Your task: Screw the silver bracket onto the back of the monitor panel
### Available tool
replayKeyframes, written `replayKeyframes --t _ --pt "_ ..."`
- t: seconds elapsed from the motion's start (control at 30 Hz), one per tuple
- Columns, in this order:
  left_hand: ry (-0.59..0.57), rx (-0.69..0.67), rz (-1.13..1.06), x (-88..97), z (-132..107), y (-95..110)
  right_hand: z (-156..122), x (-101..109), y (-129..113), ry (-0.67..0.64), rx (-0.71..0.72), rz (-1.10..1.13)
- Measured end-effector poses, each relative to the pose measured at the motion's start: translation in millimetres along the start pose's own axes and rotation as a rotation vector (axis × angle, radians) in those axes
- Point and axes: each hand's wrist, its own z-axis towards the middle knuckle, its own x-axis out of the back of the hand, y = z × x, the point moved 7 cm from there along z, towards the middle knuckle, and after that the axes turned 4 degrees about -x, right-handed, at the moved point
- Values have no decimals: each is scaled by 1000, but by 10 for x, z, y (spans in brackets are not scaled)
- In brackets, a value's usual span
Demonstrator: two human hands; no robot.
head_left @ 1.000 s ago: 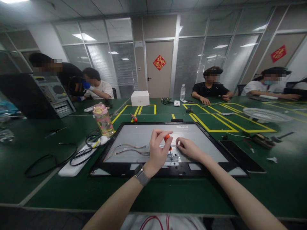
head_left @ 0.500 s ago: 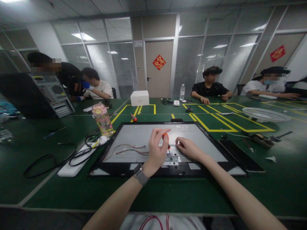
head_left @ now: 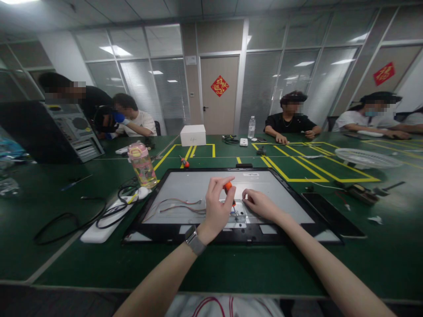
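Note:
A flat display panel [head_left: 185, 185] with a black frame and grey back lies in front of me. My left hand [head_left: 218, 204], with a watch on its wrist, is closed around an orange-handled screwdriver [head_left: 228, 186]. The screwdriver stands upright, its shaft reaching down to a metal bracket [head_left: 243, 219] near the panel's lower middle. Just to the right, my right hand [head_left: 259, 203] rests on the panel with fingers curled; whether anything is in them is hidden. Thin coloured wires [head_left: 178, 207] run across the panel to the left of my left hand.
Left of the panel are a pink-lidded bottle [head_left: 142, 165], a white power strip [head_left: 102, 229] and black cables. On the right lie a black phone-like slab [head_left: 332, 213] and a tool [head_left: 361, 191]. A white box [head_left: 193, 135] stands behind. Several people sit or lean around the table.
The fingers of my left hand have shifted slightly on the screwdriver's handle, and more of its orange top shows. My right hand stays in place.

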Motion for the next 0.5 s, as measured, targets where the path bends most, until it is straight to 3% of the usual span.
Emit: replayKeyframes --t 0.5 --pt "35 -4 -2 18 1 2 -5 2 2 4 2 6"
